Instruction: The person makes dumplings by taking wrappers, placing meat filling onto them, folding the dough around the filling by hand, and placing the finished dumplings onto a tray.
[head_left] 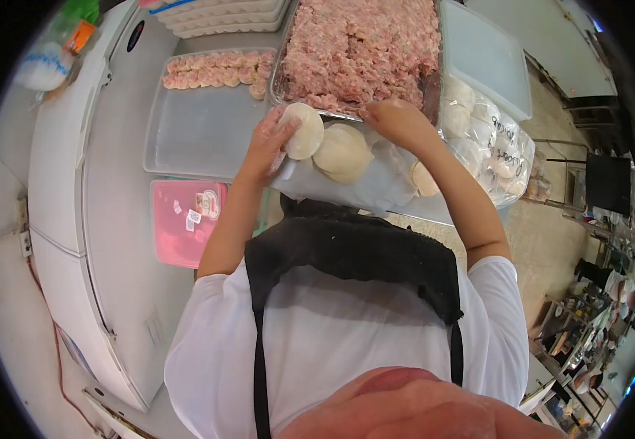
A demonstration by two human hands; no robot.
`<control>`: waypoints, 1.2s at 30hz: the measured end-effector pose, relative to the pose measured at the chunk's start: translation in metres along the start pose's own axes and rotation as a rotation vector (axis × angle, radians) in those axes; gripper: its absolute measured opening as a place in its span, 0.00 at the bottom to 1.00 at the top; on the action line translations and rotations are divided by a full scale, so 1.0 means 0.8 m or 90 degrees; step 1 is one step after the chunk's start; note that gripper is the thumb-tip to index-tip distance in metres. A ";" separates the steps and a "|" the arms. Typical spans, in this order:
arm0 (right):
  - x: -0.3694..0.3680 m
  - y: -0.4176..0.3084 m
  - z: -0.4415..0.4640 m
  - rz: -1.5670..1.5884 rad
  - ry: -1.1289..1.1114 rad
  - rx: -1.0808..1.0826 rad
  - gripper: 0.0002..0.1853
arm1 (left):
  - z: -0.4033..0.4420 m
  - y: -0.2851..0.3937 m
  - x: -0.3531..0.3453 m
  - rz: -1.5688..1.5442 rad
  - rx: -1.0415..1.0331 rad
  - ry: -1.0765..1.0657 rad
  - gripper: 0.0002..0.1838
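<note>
My left hand (267, 143) holds a round, pale dough wrapper (303, 132) by its left side, with the thumb over it. Just to its right, more wrappers (343, 154) lie in a stack on the work surface. My right hand (379, 113) is at the near edge of a large tray of pinkish minced filling (361, 51); its fingers are bent together, and what they hold, if anything, is too small to make out. Rows of filled dumplings (218, 69) sit at the far side of a grey tray (200, 132) on the left.
Bagged stacks of wrappers (489, 139) lie to the right, beside a translucent lid (489, 58). A pink lidded box (178, 219) stands at the near left. Stacked white trays (222, 18) are at the back. Another piece of dough (425, 179) lies under my right forearm.
</note>
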State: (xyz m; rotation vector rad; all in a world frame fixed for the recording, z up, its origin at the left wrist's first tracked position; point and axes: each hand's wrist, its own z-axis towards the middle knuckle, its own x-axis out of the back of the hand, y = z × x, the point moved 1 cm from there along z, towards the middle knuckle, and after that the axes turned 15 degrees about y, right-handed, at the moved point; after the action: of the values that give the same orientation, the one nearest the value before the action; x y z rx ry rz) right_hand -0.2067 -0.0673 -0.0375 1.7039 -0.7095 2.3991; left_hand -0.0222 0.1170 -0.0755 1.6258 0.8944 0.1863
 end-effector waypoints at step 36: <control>0.138 0.018 -0.009 -0.130 0.038 -0.015 0.12 | 0.110 0.075 -0.089 -0.491 0.105 0.122 0.36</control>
State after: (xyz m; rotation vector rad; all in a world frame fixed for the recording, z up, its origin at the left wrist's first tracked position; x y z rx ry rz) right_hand -0.2576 -0.0957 0.0575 1.6037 -0.5259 2.2811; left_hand 0.0059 0.0046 -0.0211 1.3119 1.6507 -0.2809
